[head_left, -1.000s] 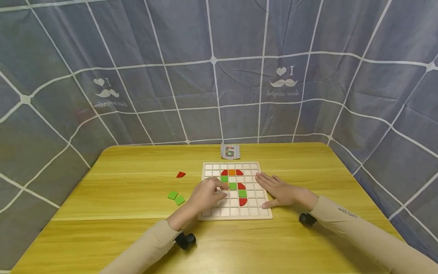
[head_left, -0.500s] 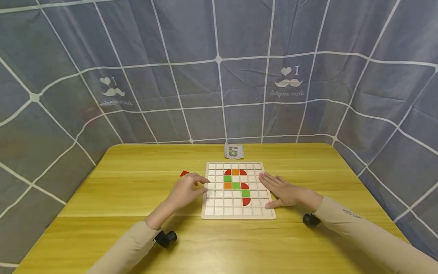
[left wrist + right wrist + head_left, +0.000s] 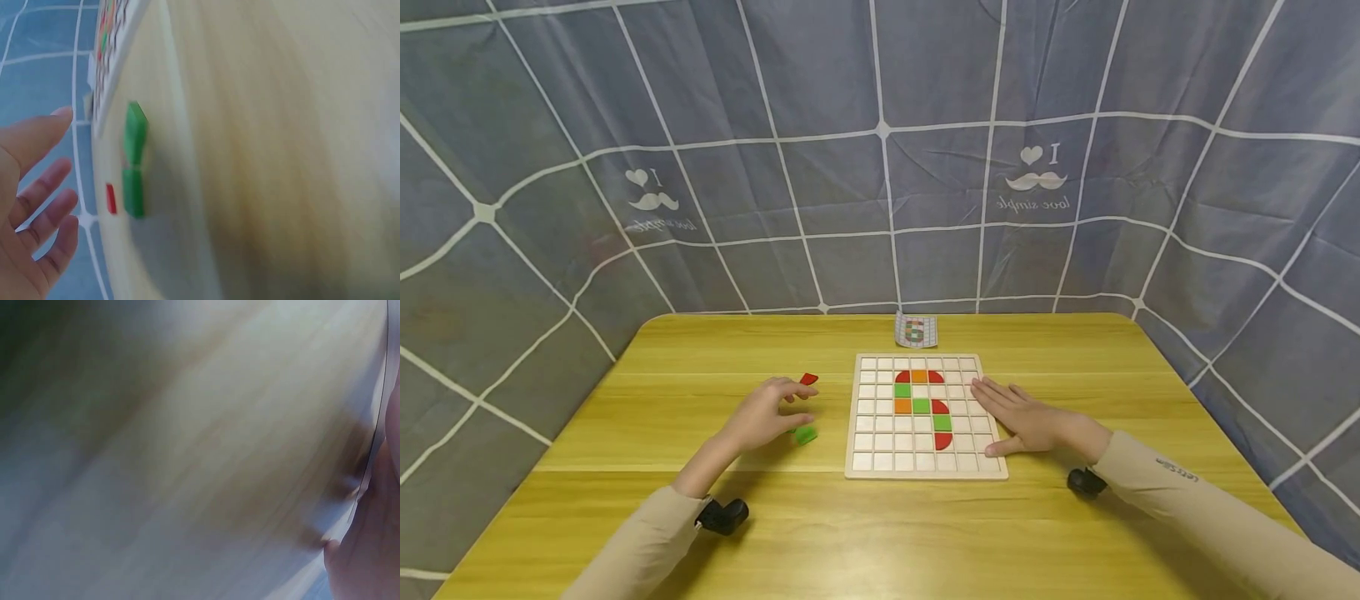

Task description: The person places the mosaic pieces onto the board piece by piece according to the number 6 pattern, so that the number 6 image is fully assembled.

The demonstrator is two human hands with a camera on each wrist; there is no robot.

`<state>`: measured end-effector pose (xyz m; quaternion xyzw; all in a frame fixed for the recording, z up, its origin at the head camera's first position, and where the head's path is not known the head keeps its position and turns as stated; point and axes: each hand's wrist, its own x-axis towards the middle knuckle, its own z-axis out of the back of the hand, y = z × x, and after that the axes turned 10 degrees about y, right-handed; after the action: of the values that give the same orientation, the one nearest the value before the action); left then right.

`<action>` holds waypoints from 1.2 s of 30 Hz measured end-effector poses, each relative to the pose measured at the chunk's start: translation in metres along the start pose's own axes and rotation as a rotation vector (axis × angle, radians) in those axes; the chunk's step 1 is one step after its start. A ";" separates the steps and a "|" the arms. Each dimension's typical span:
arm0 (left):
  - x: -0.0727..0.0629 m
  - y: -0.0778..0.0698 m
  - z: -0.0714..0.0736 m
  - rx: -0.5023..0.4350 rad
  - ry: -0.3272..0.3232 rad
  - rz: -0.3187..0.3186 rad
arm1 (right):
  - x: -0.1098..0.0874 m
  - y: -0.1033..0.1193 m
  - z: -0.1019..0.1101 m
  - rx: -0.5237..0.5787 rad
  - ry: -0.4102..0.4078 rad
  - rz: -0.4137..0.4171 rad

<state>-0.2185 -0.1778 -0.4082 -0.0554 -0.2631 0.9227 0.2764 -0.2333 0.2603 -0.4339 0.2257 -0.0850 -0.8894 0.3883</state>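
My left hand hovers over the loose tiles left of the board, holding nothing, its fingers loosely bent. Two green square tiles lie end to end below it in the left wrist view; in the head view the hand partly covers them. A red quarter-round tile lies just beyond its fingertips. My right hand rests with straight fingers on the right edge of the wooden grid board. Set in the board's cells are red rounded, green and orange tiles forming a curved figure.
A small printed pattern card lies behind the board, near the table's far edge. The yellow wooden table backs onto a grey curtain with white lines. Each wrist wears a black camera.
My left hand has let go of an orange tile, now seen in the board's grid, and moved left off the board to the loose tiles. The right hand stays on the board's edge.
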 end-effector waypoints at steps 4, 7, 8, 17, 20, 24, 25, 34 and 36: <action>-0.008 0.013 0.000 -0.001 0.018 0.019 | 0.001 0.000 0.000 -0.002 0.020 -0.023; -0.012 0.023 0.001 -0.019 0.049 0.026 | 0.002 -0.001 0.000 0.000 0.026 -0.026; -0.012 0.025 0.001 -0.030 0.062 0.026 | 0.002 -0.002 -0.001 0.001 0.026 -0.026; -0.013 0.035 0.004 -0.074 0.149 0.012 | 0.003 -0.004 -0.001 -0.008 0.025 -0.023; -0.013 0.038 0.004 -0.076 0.162 0.020 | 0.002 -0.003 -0.001 -0.010 0.030 -0.030; -0.012 0.040 0.003 -0.072 0.155 0.029 | 0.001 0.000 0.000 -0.013 0.035 -0.036; -0.012 0.040 0.002 -0.072 0.145 0.032 | 0.001 0.000 0.000 -0.014 0.035 -0.037; -0.015 0.038 -0.002 -0.047 0.083 0.076 | 0.002 -0.002 -0.001 -0.038 0.019 -0.019; -0.014 0.036 -0.002 -0.031 0.083 0.105 | 0.003 -0.002 -0.001 -0.041 0.020 -0.021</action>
<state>-0.2237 -0.2105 -0.4290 -0.1117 -0.2623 0.9286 0.2376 -0.2359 0.2598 -0.4359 0.2274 -0.0603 -0.8928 0.3842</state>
